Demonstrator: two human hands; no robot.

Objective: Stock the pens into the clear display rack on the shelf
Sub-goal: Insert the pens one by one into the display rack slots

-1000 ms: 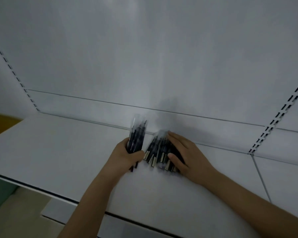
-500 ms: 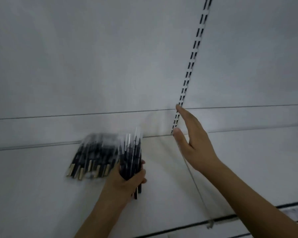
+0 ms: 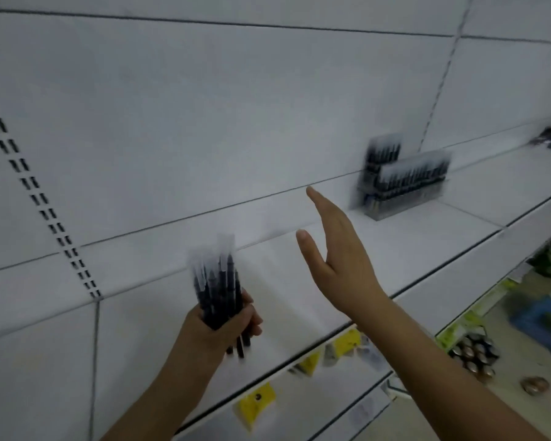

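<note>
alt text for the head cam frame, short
A person's left hand grips an upright bundle of black pens above a white shelf, while the open right hand reaches toward a clear display rack already holding pens, farther right on the shelf. The frame is motion-blurred.

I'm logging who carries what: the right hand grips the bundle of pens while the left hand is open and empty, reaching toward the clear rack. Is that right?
Not quite: the hands are swapped. The head view shows the left hand gripping the bundle of pens, while the right hand is open and empty, reaching toward the clear rack on the shelf.
</note>
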